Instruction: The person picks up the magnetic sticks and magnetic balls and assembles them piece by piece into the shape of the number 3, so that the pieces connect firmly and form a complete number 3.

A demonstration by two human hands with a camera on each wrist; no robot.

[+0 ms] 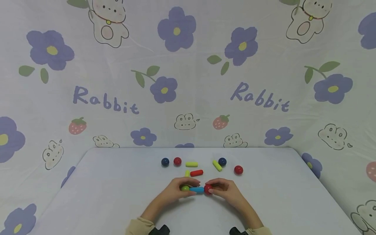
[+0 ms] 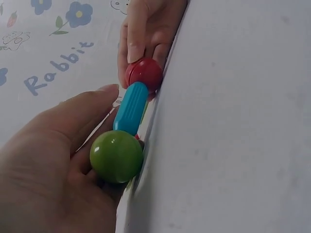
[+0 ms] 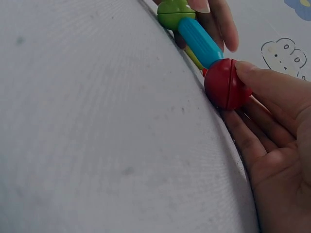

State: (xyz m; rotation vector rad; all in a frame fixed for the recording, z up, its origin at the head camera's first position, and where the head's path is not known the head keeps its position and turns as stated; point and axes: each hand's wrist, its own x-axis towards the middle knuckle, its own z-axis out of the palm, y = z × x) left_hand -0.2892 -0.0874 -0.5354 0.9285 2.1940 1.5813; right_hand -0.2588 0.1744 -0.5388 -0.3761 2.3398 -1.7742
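Note:
A blue rod [image 1: 196, 189] joins a green ball [image 2: 116, 156] at its left end and a red ball [image 3: 227, 84] at its right end, lying low over the white table. My left hand [image 1: 177, 188] curves round the green ball, its thumb in front and fingers behind. With thumb and fingers, my right hand [image 1: 224, 190] pinches the red ball. In the left wrist view the blue rod meets both balls in one line. Just beyond the left hand are a red rod [image 1: 196, 173] and a yellow-green rod [image 1: 187, 173], the latter partly hidden by the fingers.
Farther back on the white table [image 1: 102, 182] lie a dark blue ball [image 1: 165, 162], a red ball [image 1: 177, 161] and a yellow-green rod [image 1: 192, 164]. Toward the right are another such rod [image 1: 217, 165], a dark blue ball [image 1: 222, 161] and a red ball [image 1: 238, 169]. A patterned cloth [image 1: 188, 71] hangs behind.

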